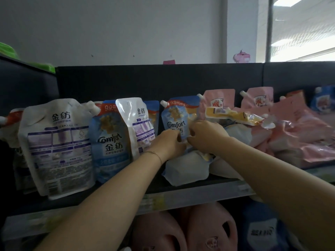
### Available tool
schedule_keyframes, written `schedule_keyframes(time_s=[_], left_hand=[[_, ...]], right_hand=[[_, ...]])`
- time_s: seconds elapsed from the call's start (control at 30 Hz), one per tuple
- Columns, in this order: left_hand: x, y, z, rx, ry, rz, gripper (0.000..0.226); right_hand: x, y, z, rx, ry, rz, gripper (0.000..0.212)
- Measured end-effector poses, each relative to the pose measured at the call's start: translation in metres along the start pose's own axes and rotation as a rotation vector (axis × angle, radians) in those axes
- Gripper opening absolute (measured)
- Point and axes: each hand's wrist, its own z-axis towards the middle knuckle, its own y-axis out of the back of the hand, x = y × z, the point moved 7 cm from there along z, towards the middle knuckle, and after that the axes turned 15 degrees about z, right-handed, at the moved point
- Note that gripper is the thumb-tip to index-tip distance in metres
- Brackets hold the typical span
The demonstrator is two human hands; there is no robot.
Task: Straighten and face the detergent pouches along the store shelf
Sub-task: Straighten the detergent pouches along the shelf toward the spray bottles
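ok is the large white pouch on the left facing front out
No, the large white spouted pouch shows its back panel of purple info boxes, unlike the blue Comfort pouch beside it.

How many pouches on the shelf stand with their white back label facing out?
2. One back-facing pouch stands near the left end; the other, tilted, overlaps the blue Comfort pouches, just left of the left hand. A cropped pouch at the far left may be another.

Left hand (pixel 168 142) and right hand (pixel 206 134) reach forward, fingers curled.
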Motion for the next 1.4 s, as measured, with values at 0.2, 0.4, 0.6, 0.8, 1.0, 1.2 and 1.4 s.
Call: schedule_keyframes(time_s=[0.2,0.4,0.6,0.8,1.0,1.2,1.4], left_hand=[[-0.026,-0.016,0.029,0.158,-0.072,0.009,0.020],[-0.045,-0.018,0.049,0.034,-0.174,0.272,0.026],[-0.027,-0.017,0.049,-0.060,-0.150,0.252,0.011],[0.020,0.011,0.031,-0.187,0.000,0.160,0.021],[-0.029,-0.026,0.032,0.049,-0.265,0.223,0.021],[-0.041,-0.027,0.049,-0.066,-0.248,0.380,0.013],[-0.008,-0.032,0.053,-0.042,-0.095,-0.002,0.022]], right_hand=[[-0.022,0.009,-0.003,-0.016,0.027,-0.108,0.026],[-0.043,0.015,-0.009,0.000,0.021,-0.115,0.014],[-0.053,0.026,-0.007,-0.087,0.066,-0.064,0.023],[-0.046,0.026,0.007,-0.153,0.068,0.050,0.026],[-0.025,0.010,0.012,-0.059,0.100,0.059,0.021],[-0.032,0.017,0.000,-0.054,0.139,0.017,0.027],[-0.042,0.029,-0.013,-0.097,0.137,0.048,0.017]])
